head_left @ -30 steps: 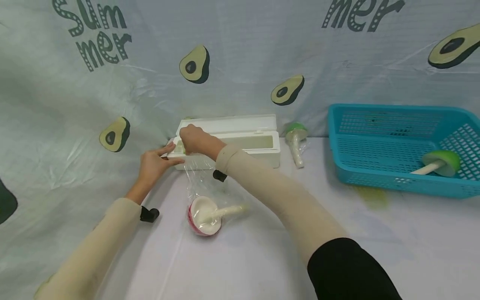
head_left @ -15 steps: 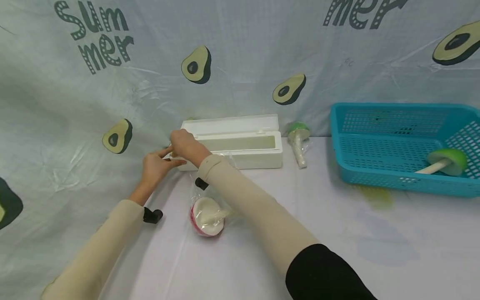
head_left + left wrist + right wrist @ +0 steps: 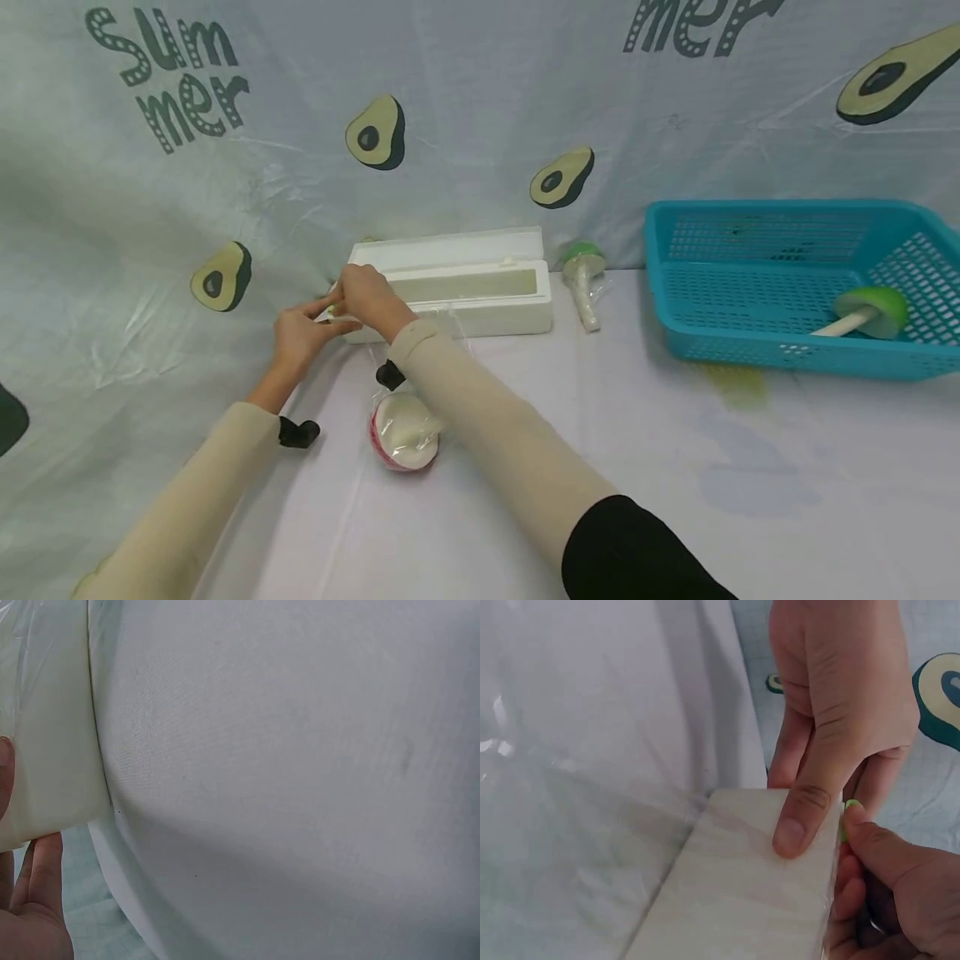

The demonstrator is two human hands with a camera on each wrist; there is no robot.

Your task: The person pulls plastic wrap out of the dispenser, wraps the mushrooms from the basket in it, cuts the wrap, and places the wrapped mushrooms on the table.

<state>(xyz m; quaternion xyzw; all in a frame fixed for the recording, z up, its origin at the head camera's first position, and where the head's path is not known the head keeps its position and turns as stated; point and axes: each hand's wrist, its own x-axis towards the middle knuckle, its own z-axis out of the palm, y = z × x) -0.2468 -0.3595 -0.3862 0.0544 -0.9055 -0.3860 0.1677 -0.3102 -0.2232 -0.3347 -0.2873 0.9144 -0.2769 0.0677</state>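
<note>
A long white cling film box stands lid-up against the backdrop. My left hand grips its left end; in the right wrist view the thumb lies on one face of the box. My right hand is at that same end, its thumb and fingers pinching a small green piece at the box's edge. Clear film runs from the box down to a toy mushroom with a red cap, lying with its pale underside up. My right forearm partly hides its stem.
Right of the box, a film-wrapped green mushroom lies cap toward the backdrop. A blue plastic basket stands farther right, with another green mushroom inside. The backdrop rises behind the white tabletop.
My right hand has moved left along the box to its left end, near my left hand, and the forearm swung left over the red mushroom's stem. My left hand keeps its grip.
</note>
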